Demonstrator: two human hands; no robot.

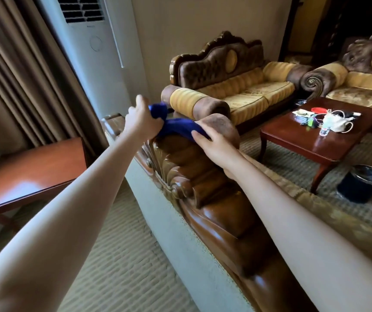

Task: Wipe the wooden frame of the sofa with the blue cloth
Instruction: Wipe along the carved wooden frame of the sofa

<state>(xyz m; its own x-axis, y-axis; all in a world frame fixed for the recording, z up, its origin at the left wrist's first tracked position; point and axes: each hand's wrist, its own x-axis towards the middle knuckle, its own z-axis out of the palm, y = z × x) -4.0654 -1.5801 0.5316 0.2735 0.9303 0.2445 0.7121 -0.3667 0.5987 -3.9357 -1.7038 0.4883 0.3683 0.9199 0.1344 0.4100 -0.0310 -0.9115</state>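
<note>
While the carved wooden frame (205,188) of the near sofa runs from the near right corner toward the far centre, most of what is seen is taken up by its glossy scalloped top rail and the pale back panel below it. Beyond it, a second sofa (232,84) is set against the far wall, and a dark red tabletop (329,140) to the right is loaded with small clutter, with a dark bin (360,183) on the carpet beside it. A white air-conditioner tower (90,41) and brown curtains (16,70) are seen at far left, with a wooden side table (32,174) nearer.

At the far end of the rail, the blue cloth (178,128) is draped over the frame, stretched between both hands. Its far, bunched end is gripped by the left hand (142,120), fingers curled round it. Its near end is pressed onto the wood by the right hand (214,145), fingers laid fairly straight over it.

The cloth is judged soft, light and limp, so it is best bunched in the palm and pressed flat. The frame looks hard, polished and deeply grooved; the cloth would need working into the carvings. Wiping is judged under way at the far end, with the near stretch possibly yet to be covered.
</note>
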